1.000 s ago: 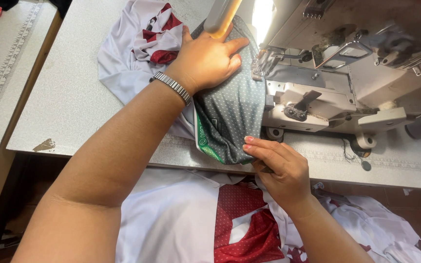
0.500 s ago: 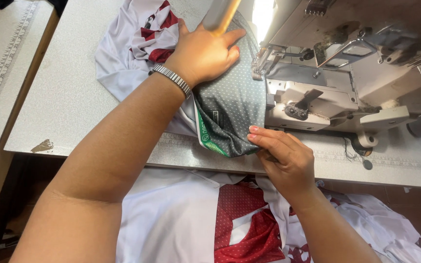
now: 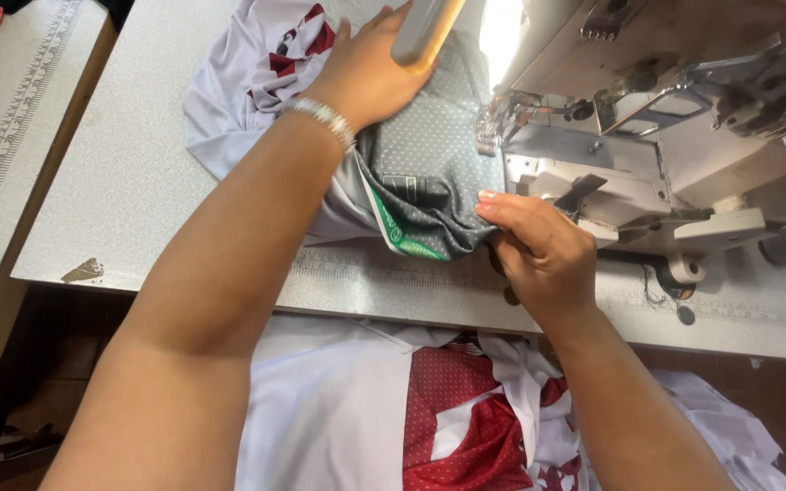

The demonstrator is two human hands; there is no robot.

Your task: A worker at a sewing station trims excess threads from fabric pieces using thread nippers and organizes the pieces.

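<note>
I judge the soft, light grey dotted fabric piece [image 3: 438,173] slippery, so my left hand [image 3: 370,77] presses it flat at 12 o'clock while my right hand [image 3: 539,250] pinches its edge at 3 o'clock.

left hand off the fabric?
No, the left hand lies flat on the grey dotted fabric beside the sewing machine.

Grey dotted fabric at the sewing machine

The grey dotted fabric [image 3: 434,173] lay bunched on the white table, just left of the sewing machine's needle area, with a green-and-white band along its lower folded edge and a dark rectangular patch near its middle. It rested over a white garment with red patterned panels [image 3: 256,68], which spread flat and crumpled toward the table's far left.
</note>
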